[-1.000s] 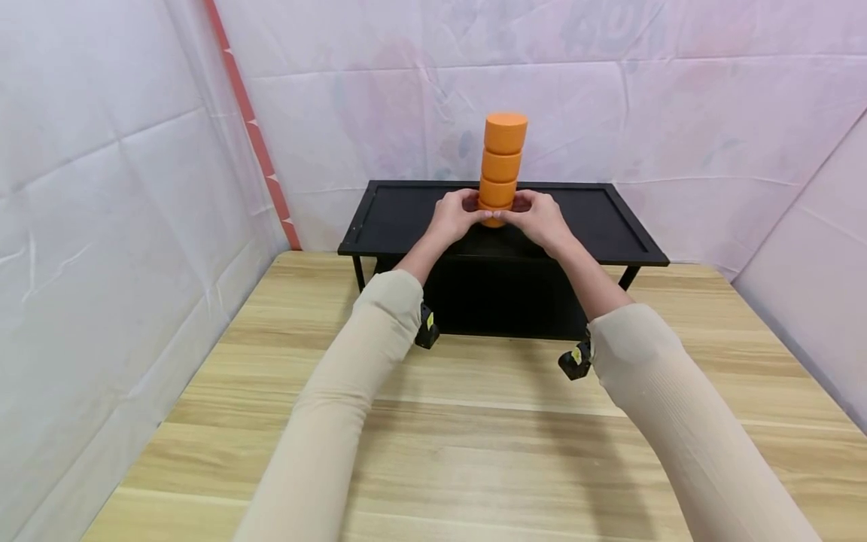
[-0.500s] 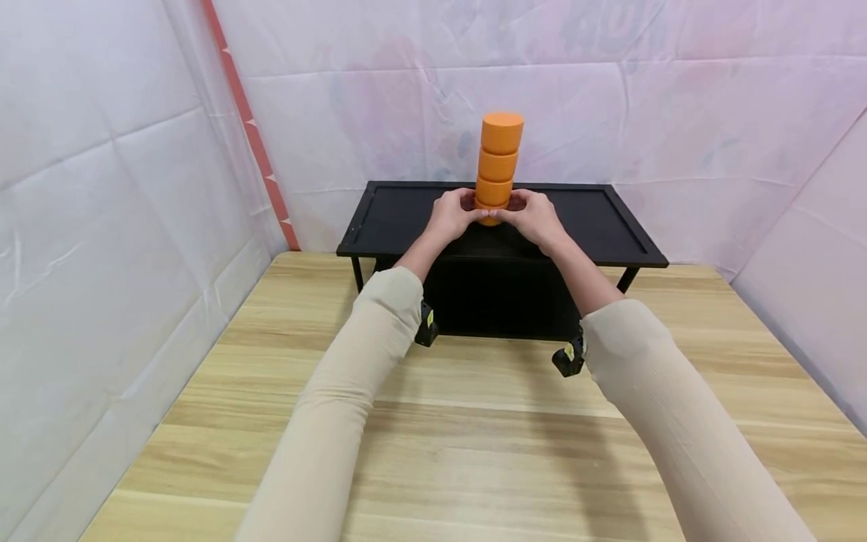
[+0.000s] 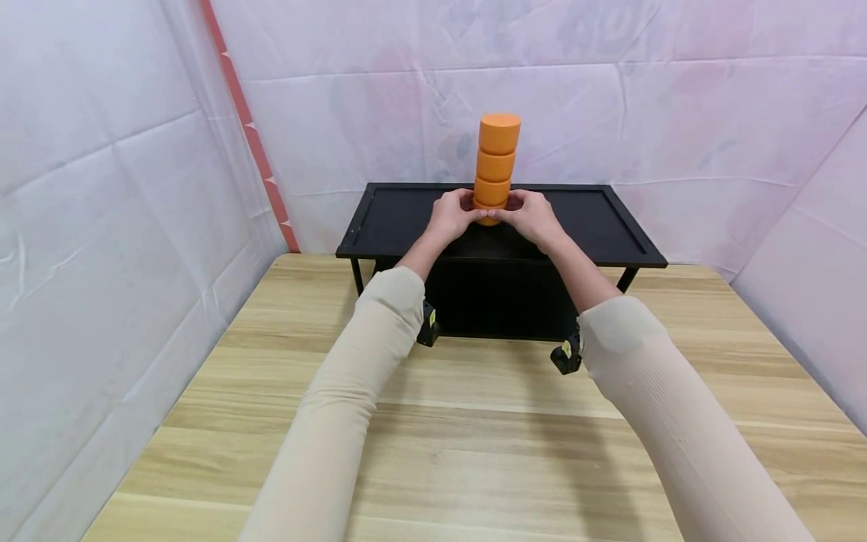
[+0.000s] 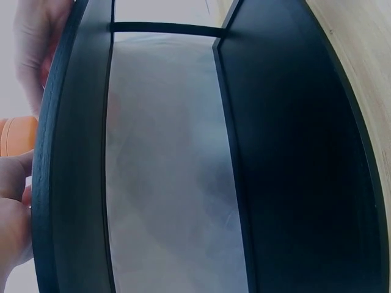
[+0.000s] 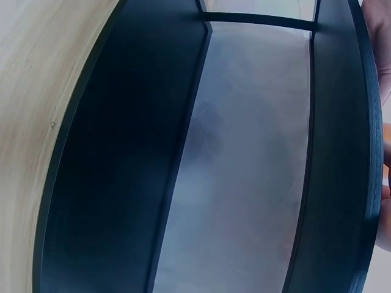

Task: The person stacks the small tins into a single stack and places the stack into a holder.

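A column of several orange cylinders (image 3: 494, 167) rises from the black two-level shelf (image 3: 406, 218) in the head view, leaning slightly right toward its top. My left hand (image 3: 450, 216) and right hand (image 3: 535, 220) grip its lowest part from either side. Both thumbs meet in front, while the other fingers wrap behind and are partly hidden. From the left wrist, an orange cylinder (image 4: 19, 135) shows at the left edge by my left hand (image 4: 11, 223). Only part of my right hand (image 5: 383, 224) enters the right wrist view, beyond the shelf's edge.
The shelf stands at the back of a wood-grain table (image 3: 460, 452), its lower level in shadow beneath my wrists. White sheeting (image 3: 325, 128) hangs behind and on both sides, with a red strip (image 3: 254, 147) at the back left corner.
The orange column has shifted slightly left in the head view, and both hands have moved with it, still gripping its base. My right forearm has edged left too.
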`<state>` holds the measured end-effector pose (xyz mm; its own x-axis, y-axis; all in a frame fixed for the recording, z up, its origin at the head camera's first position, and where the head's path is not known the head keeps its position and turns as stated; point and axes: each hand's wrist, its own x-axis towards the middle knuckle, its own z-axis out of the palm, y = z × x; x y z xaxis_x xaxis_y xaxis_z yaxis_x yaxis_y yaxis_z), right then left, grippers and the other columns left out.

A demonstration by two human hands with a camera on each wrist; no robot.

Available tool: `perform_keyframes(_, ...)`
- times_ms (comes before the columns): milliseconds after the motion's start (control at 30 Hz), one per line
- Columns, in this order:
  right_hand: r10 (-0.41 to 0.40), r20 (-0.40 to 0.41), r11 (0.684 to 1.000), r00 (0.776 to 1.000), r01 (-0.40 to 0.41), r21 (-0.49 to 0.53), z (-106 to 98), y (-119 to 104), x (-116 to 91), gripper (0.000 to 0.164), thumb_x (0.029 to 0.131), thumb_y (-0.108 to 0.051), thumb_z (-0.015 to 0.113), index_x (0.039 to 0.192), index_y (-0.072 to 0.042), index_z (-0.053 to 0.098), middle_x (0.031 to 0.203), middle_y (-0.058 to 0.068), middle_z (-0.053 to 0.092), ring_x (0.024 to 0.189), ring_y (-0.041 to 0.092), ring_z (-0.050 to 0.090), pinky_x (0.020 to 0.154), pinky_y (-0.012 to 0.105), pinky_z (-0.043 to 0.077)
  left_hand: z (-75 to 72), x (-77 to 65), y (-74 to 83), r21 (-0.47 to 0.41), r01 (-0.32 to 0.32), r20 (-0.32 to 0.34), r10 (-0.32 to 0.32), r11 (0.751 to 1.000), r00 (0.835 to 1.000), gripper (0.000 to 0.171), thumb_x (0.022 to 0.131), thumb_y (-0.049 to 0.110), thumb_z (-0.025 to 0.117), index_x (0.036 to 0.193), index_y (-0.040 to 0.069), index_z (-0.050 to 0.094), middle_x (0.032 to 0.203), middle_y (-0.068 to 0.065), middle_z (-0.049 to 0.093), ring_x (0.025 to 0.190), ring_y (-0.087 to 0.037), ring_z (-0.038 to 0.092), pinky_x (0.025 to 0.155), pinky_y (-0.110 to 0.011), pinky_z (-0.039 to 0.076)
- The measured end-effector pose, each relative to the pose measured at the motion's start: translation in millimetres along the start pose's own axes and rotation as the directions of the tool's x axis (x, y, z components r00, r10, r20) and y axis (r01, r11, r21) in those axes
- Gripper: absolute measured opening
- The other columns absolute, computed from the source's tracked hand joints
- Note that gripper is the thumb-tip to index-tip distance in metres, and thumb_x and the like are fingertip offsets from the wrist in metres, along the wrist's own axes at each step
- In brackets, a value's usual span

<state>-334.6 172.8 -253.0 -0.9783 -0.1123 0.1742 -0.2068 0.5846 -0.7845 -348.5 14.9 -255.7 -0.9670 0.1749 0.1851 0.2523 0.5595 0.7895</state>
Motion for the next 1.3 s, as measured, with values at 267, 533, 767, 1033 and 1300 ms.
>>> perform_keyframes(267, 0.016, 0.035, 0.999, 0.999, -0.015, -0.029, -3, -2, -3, 0.056, 0.088, -0.025, 0.064, 0.133, 0.001, 0.044, 0.125, 0.018, 0.051, 0.115, 0.028, 0.047, 0.098, 0.04, 0.037, -0.8, -2.3, 0.5, 0.018, 0.009, 0.023, -0.009, 1.0, 1.0, 0.045, 0.087, 0.024, 0.064, 0.129, 0.01, 0.053, 0.122, -0.003, 0.056, 0.108, -0.013, 0.052, 0.089, -0.025, 0.043)
perform_keyframes(533, -0.01, 0.06, 0.993, 0.998, 0.017, -0.116, -15, -7, -18, 0.063, 0.088, -0.029, 0.062, 0.137, 0.001, 0.037, 0.131, 0.019, 0.046, 0.12, 0.029, 0.043, 0.099, 0.044, 0.035, -11.6, -14.5, 3.3, 0.055, -0.026, 0.04, 0.024, 0.998, 0.999, 0.051, 0.087, 0.028, 0.065, 0.132, 0.01, 0.048, 0.128, -0.003, 0.052, 0.109, -0.013, 0.052, 0.087, -0.025, 0.044)
perform_keyframes(767, -0.022, 0.027, 0.989, 0.999, 0.026, -0.144, -35, -13, -45, 0.062, 0.089, -0.033, 0.06, 0.137, -0.001, 0.038, 0.134, 0.018, 0.045, 0.121, 0.028, 0.042, 0.098, 0.044, 0.036, -33.0, -38.5, 0.5, 0.035, -0.071, 0.045, 0.07, 0.997, 0.997, 0.052, 0.089, 0.03, 0.061, 0.135, 0.011, 0.045, 0.132, -0.002, 0.048, 0.114, -0.014, 0.048, 0.09, -0.026, 0.043)
perform_keyframes(1033, -0.119, -0.044, 0.982, 0.992, 0.111, -0.153, -56, -8, -95, 0.059, 0.089, -0.04, 0.058, 0.134, -0.004, 0.045, 0.131, 0.014, 0.049, 0.116, 0.026, 0.048, 0.093, 0.043, 0.04, -50.1, -89.9, -14.9, 0.042, -0.305, -0.049, 0.306, 0.952, 0.951, 0.042, 0.09, 0.024, 0.061, 0.127, 0.008, 0.052, 0.124, -0.007, 0.052, 0.111, -0.016, 0.049, 0.091, -0.023, 0.041)
perform_keyframes(1300, -0.267, -0.137, 0.952, 0.954, 0.239, -0.191, -57, 15, -149, 0.043, 0.089, -0.024, 0.063, 0.124, -0.002, 0.055, 0.12, 0.015, 0.056, 0.106, 0.028, 0.056, 0.08, 0.011, 0.043, -58.9, -151.3, -50.9, 0.206, -0.488, -0.139, 0.519, 0.848, 0.843, 0.038, 0.088, 0.018, 0.064, 0.122, 0.001, 0.056, 0.121, -0.01, 0.054, 0.112, -0.021, 0.049, 0.092, -0.034, 0.041)
